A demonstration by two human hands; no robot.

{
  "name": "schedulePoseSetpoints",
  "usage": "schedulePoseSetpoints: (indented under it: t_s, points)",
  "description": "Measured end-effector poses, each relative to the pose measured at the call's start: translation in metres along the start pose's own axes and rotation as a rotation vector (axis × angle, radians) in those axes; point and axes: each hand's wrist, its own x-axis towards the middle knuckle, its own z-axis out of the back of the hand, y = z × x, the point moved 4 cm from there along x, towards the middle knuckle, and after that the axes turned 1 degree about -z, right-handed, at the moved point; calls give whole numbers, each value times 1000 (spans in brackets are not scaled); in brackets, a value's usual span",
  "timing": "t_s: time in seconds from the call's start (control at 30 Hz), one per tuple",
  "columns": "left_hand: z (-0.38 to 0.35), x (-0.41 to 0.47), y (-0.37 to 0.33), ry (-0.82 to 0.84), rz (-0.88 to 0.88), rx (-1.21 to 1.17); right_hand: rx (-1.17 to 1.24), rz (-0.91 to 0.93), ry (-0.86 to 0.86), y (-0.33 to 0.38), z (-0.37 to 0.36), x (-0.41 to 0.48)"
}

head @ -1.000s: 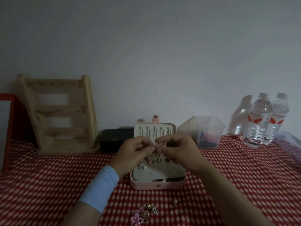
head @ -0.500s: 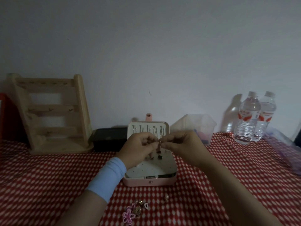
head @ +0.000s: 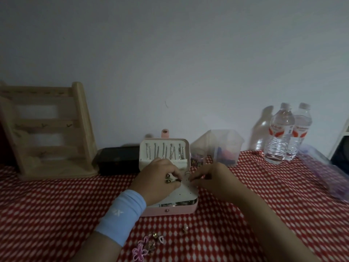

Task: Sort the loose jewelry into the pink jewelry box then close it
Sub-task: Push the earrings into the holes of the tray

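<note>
A moment ago both hands were held up above the box, working a tiny piece between their fingertips; now they have dropped onto the white dotted panel (head: pixel 186 192) inside the pink jewelry box (head: pixel 170 211), which sits open in the middle of the desk (head: pixel 56 205) with its lid (head: pixel 164 148) standing up at the far side. The left hand (head: pixel 156 178), with a blue wristband (head: pixel 120 214), pinches a small earring (head: pixel 179 180) against the panel, just right of two dark studs (head: pixel 168 178) already seated there. The right hand (head: pixel 211 178) has its fingers curled in at the same spot, but I cannot tell whether it grips anything. This looks like the earring being pushed into a hole, so one more piece is nearly stowed. More loose jewelry (head: pixel 149 242) lies on the near cloth, with a single piece (head: pixel 185 227) just to its right, so sorting is not finished and the lid must wait
</note>
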Motion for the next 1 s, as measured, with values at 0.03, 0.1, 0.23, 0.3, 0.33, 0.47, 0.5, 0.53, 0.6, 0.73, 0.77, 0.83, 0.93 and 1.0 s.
schedulePoseSetpoints:
  t_s: [0.03,0.1,0.23,0.3,0.33,0.47,0.5,0.53,0.6,0.73,0.77,0.83,0.93,1.0]
  points:
    - [-1,-1,0,4,-7,13,-9,14,-1,0,1,0]
    - [-2,-1,-1,6,-24,40,-34,34,8,1,1,-1]
    - [-4,-2,-4,8,-54,76,-52,52,16,3,0,-1]
    - [-4,-2,-5,11,-64,90,-58,45,14,2,-1,0]
    - [-4,-3,-5,15,-69,98,-58,42,12,2,-2,0]
    - [-6,-3,-6,28,-75,120,-53,40,19,3,-4,-1]
    - [-7,-3,-6,32,-69,115,-53,46,25,4,-4,-1]
    - [-7,-3,-5,37,-63,112,-62,51,33,5,-4,-2]
    - [-8,-3,-5,37,-61,114,-101,60,59,8,-4,-3]
    - [-10,-2,-5,39,-71,132,-187,53,89,14,-2,-4]
    - [-9,-2,-6,35,-78,136,-189,47,80,16,-2,-4]
    - [-9,-3,-8,29,-88,136,-198,32,53,17,-3,-3]
    - [-9,-8,-11,26,-75,122,-173,-8,11,18,-5,-2]
    - [-6,-12,-15,4,-73,119,-132,-9,-8,20,-5,-2]
